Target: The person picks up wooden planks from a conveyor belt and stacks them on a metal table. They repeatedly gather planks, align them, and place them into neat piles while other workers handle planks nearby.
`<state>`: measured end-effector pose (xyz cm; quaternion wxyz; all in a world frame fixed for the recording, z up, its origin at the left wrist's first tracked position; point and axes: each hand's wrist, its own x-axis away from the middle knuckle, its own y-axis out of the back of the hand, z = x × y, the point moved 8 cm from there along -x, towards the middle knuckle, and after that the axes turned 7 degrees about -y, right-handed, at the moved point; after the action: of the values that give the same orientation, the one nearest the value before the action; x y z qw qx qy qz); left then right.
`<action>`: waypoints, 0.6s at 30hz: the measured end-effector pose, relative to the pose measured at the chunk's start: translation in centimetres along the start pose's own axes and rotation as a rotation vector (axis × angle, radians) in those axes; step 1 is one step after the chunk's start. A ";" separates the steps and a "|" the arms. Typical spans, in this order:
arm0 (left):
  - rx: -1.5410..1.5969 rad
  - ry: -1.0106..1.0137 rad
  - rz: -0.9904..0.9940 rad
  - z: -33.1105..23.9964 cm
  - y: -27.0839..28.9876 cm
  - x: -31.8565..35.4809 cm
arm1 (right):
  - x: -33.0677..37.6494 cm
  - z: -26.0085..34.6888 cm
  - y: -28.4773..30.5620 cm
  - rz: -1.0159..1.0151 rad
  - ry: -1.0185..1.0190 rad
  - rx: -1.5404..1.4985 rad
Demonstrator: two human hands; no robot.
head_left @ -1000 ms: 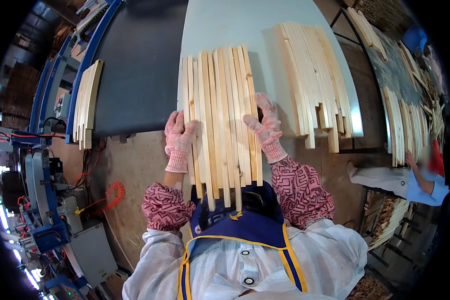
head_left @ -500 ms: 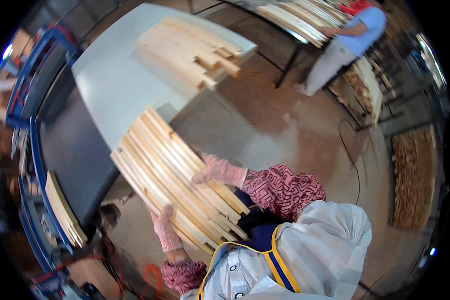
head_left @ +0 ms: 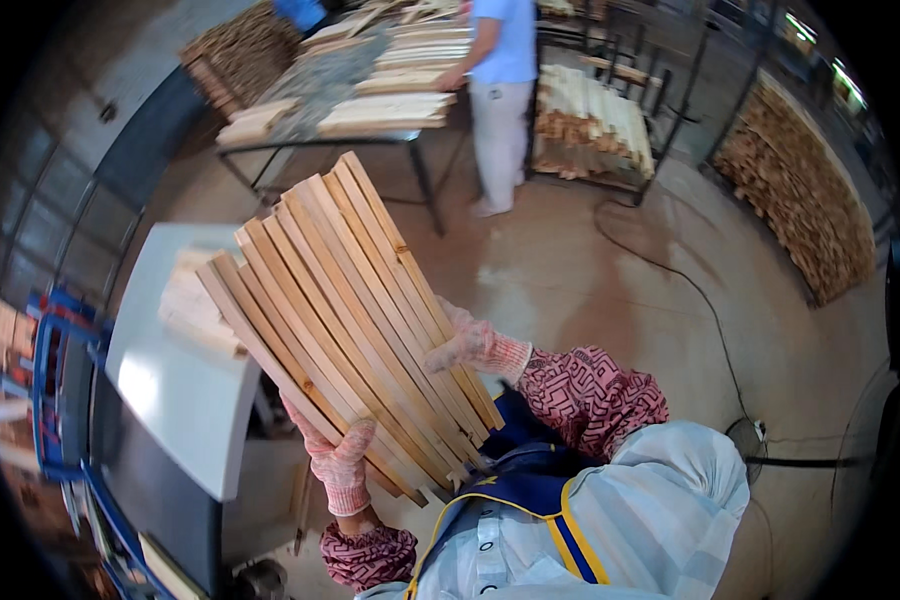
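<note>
The person is holding a flat bundle of long, thin, pale wooden slats up in front of their chest, tilted so the top leans to the left. The left hand in a pink knit glove is gripping the lower left edge of the bundle, and the right hand in the same kind of glove is pressing tight on its right edge. Behind the slats a white table with a small stack of wood is standing, and farther back another person in a blue shirt is working at a table piled with wood.

Dusty concrete floor with a black cable snaking across it. White table on the left, a long workbench far back, and stacked wood piled along the right.
</note>
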<state>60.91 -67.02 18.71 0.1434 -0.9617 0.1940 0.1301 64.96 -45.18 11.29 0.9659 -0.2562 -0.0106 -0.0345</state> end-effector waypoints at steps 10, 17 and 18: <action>0.173 0.180 0.500 -3.0 -8.2 -0.3 | 14.2 4.2 0.0 -0.552 -0.050 0.016; 0.312 0.312 0.719 2.4 -12.0 -2.6 | 16.7 3.4 3.9 -0.828 0.228 0.229; 0.289 0.304 0.738 3.5 -13.5 -3.6 | 16.8 3.5 5.1 -0.871 0.251 0.433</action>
<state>62.56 -52.77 19.59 0.1904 -0.8061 0.5603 0.0007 82.11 -40.09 12.43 0.8867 -0.0157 -0.0074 -0.4620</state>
